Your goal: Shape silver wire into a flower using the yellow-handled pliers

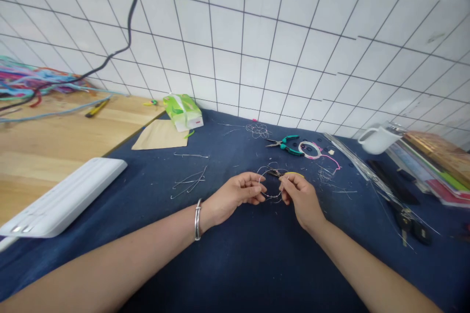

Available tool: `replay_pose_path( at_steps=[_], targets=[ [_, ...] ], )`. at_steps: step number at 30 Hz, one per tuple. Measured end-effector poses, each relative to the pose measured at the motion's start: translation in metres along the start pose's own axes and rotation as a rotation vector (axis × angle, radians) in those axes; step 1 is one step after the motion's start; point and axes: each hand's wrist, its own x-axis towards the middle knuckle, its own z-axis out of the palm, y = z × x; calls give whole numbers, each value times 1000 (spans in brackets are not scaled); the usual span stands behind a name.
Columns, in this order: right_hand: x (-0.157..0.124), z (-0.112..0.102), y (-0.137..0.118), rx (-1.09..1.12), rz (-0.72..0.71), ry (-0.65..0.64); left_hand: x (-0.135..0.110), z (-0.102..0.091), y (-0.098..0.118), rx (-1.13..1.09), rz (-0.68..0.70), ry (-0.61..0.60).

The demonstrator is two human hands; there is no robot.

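Between my two hands a thin wire ring (272,197) with small pinkish beads or knots is held up over the dark blue cloth (235,254). My left hand (238,190) pinches its left side between thumb and fingers. On the opposite side, my right hand (298,195) has thumb and fingertips closed on the wire. Just behind the ring lie pliers with yellow handles (294,174), partly hidden by my right hand. Farther back are teal-handled pliers (290,145), a roll of pink cord (309,149) and a coiled wire shape (257,130).
Bent wire pieces (189,182) lie left of my hands. A white power strip (66,195), a tan sheet (160,135) and a green tissue pack (182,111) are at left. At right are long wires (347,154), keys (405,227), a white mug (380,138) and stacked books (436,171).
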Motion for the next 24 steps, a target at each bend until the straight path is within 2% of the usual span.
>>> replay_pose_path(
  at_steps=[7, 9, 15, 24],
  targets=[
    [-1, 0, 1, -15, 73, -46, 5, -4, -5, 70, 106, 218],
    [-2, 0, 2, -37, 102, -74, 5, -5, -4, 77, 127, 242],
    [-3, 0, 0, -32, 126, -100, 6, -5, 0, 90, 117, 176],
    [-1, 0, 0, -25, 78, -20, 7, -13, 1, 102, 27, 36]
  ],
)
